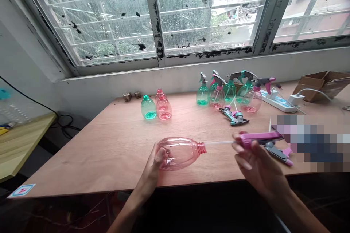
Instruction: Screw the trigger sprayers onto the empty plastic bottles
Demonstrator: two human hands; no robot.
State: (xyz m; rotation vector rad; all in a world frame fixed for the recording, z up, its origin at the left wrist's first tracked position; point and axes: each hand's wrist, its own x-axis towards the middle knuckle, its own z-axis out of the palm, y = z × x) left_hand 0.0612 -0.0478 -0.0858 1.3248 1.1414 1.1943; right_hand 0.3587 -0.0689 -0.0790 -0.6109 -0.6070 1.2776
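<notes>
A see-through pink bottle [180,154] lies sideways in the air above the front of the table, its threaded neck pointing right. My left hand [153,163] is wrapped round the bottle's base, thumb on the near side. Between the fingers of my right hand [258,165] is a pink and dark trigger sprayer head [254,138]. Its thin clear tube [220,142] runs left to the bottle's mouth; whether the tip is inside I cannot tell. Just beyond my right hand lies another grey and pink sprayer head [279,153].
Bottles without tops, one green [148,108] and two pink [164,108], stand at the back. Right of them are several bottles with sprayers [202,93] and loose sprayer heads [235,117]. A power strip [279,102] and a cardboard box [314,86] sit back right, below the window.
</notes>
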